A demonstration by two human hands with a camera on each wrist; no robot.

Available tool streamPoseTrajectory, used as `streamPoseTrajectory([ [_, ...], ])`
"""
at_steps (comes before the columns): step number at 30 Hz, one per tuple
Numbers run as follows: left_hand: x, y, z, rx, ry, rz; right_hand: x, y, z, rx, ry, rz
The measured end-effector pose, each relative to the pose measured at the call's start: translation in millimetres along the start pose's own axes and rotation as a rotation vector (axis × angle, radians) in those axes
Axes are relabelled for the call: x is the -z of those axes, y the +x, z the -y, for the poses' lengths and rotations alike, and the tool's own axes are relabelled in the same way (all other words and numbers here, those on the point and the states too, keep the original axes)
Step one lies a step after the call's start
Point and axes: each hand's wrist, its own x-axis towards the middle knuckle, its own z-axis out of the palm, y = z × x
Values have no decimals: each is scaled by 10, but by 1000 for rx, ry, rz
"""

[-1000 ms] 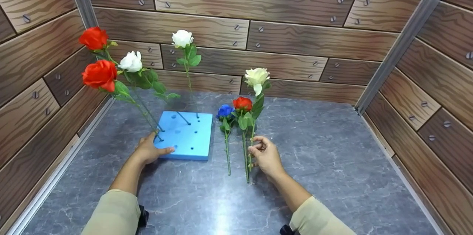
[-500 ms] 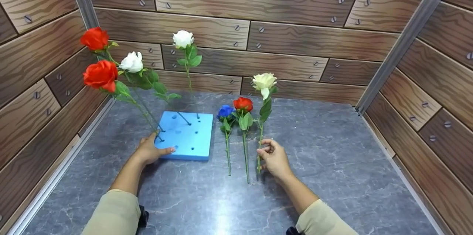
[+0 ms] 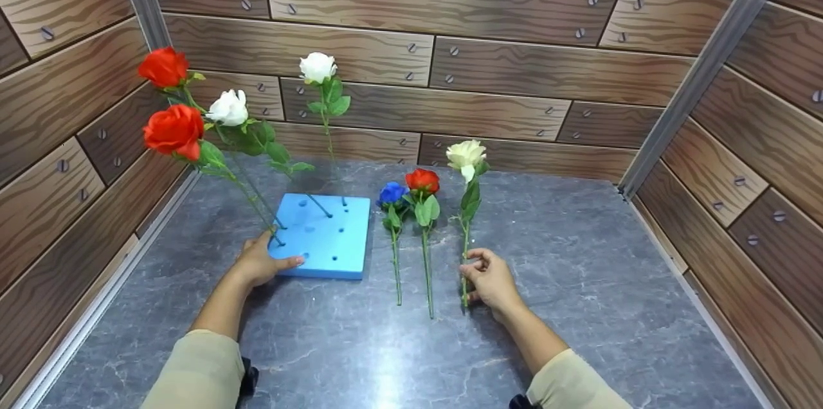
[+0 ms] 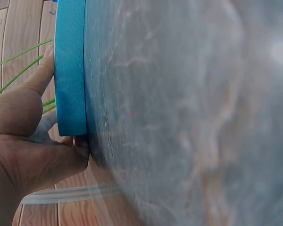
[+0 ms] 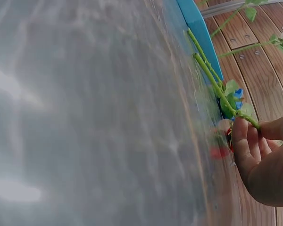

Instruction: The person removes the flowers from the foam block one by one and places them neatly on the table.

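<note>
My left hand [image 3: 258,262] grips the near left corner of a blue foam block [image 3: 321,235] with several holes. Its thumb lies on top, and in the left wrist view the other fingers go round the block's edge [image 4: 70,70]. Two red roses [image 3: 173,131] and two white roses [image 3: 228,108] stand in the block, some leaning left. My right hand [image 3: 492,280] pinches the lower stem of a cream rose [image 3: 467,155], low over the table. To its left lie a red rose [image 3: 422,182] and a blue rose [image 3: 392,193], stems toward me.
A grey marbled table [image 3: 591,287] lies under everything. Wood-print walls [image 3: 514,68] enclose it at the back and both sides, with metal strips at the corners. The standing roses rise high over the block's left and back.
The right hand has drawn the cream rose rightward and a little toward me, away from the red rose beside it. The left hand and block have stayed put.
</note>
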Motion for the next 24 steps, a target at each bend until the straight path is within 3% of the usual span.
streamPoseTrajectory([
  [24, -6, -4, -8, 9, 21, -2, 171, 23, -19, -121, -213, 85],
])
